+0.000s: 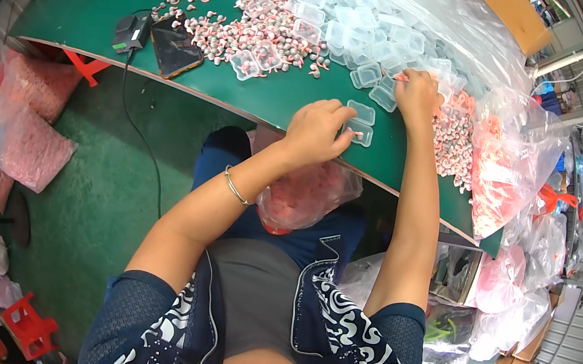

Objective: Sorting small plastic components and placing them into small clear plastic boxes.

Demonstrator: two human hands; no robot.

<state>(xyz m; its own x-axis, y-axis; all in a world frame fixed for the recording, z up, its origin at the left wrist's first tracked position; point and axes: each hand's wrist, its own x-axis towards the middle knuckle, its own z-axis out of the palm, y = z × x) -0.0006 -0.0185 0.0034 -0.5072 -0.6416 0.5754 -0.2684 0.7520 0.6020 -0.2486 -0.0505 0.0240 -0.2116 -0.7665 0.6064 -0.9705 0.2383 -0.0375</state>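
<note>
My left hand (317, 132) rests at the table's near edge, thumb and fingers closed on the left side of a small clear plastic box (361, 113). The box lies open, its two halves side by side, with a small pink-and-grey piece in the nearer half. Farther right, my right hand (416, 97) is closed in a pinch, with a bit of pink (401, 77) showing at its fingertips. Beside that hand lie empty clear boxes (384, 94) and a heap of small pink-and-grey pieces (454, 141).
A larger pile of pink-and-grey pieces (254, 24) covers the far left, near filled boxes (245, 64), a phone (174, 50) and a black device (132, 33). Many clear boxes (372, 29) fill the back. A bag of pink parts (506, 167) stands right; another bag (304, 199) is at my lap.
</note>
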